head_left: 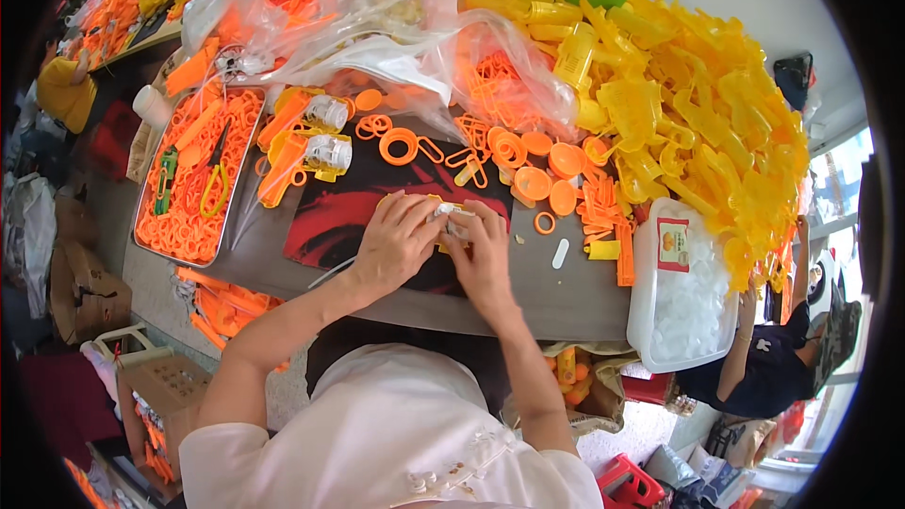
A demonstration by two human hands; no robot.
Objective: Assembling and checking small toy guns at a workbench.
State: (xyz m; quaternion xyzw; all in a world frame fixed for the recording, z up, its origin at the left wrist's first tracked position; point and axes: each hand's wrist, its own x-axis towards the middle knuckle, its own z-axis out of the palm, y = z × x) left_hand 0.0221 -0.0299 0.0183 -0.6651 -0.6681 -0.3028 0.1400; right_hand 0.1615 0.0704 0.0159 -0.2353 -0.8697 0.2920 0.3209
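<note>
Here, the left hand (399, 238) and right hand (480, 250) are both clamped on a small white-and-yellow plastic piece (452, 210) above the red-and-black mat (325, 219), well left of the white tub (643, 306) of translucent pieces (693, 311).

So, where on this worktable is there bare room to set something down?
The widest is grey tabletop between the right hand and white tub, nearer than the thin white strip; next, the red-and-black mat left of the left hand. The far side is crowded: orange discs, clear plastic bags, yellow plastic heap.
</note>
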